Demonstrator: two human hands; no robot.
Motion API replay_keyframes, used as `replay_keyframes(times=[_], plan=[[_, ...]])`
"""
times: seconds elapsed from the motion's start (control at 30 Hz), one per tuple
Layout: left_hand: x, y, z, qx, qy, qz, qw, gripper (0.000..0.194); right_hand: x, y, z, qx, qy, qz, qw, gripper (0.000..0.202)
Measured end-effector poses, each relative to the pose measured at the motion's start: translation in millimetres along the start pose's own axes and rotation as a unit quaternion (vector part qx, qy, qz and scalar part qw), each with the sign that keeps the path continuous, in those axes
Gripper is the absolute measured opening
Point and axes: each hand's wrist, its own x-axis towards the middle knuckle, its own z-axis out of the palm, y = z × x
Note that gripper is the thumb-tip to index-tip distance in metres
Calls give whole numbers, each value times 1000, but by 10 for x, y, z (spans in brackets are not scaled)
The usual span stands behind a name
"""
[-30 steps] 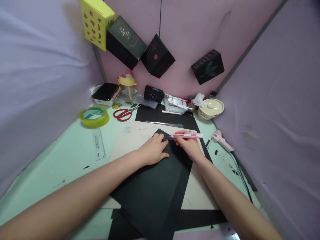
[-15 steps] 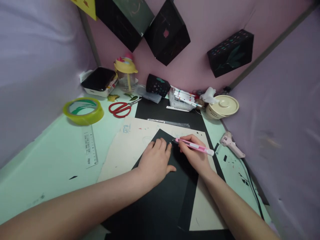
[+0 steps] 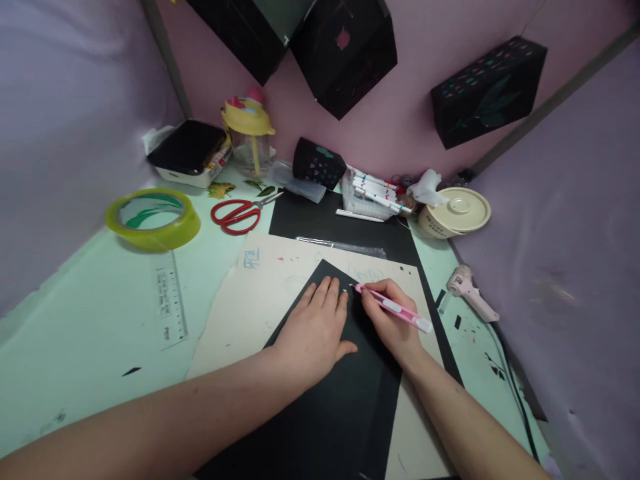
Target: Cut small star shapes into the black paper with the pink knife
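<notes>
My left hand (image 3: 314, 330) lies flat on a sheet of black paper (image 3: 345, 393), its fingers stretched toward the sheet's top corner and its thumb apart. In my right hand (image 3: 395, 320) is a slim pink craft knife or pen (image 3: 395, 308), gripped near its front end. Its tip is at the right edge of the black sheet, close to the corner, beside small white marks. Under the black sheet lies a cream board (image 3: 235, 300) with faint drawings, and below that more black paper (image 3: 320, 220).
Red-handled scissors (image 3: 237, 217), green-yellow tape (image 3: 155, 220) and a clear ruler (image 3: 169, 300) lie left. Behind are a cup (image 3: 250, 143) and white markers (image 3: 375, 193). A lidded bowl (image 3: 455, 213) and corded glue gun (image 3: 473, 293) sit right. Black boxes (image 3: 345, 53) hang above.
The camera view has shifted and come slightly closer. My left fingers have straightened and spread more over the black sheet. My right hand still holds the pink tool near the same corner.
</notes>
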Motion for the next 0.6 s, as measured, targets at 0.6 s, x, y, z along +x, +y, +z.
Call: replay_keyframes(times=[0.6], plan=[[-127, 108, -69, 97, 7, -74, 992, 84, 112, -321, 42, -45, -64, -80, 994, 10]])
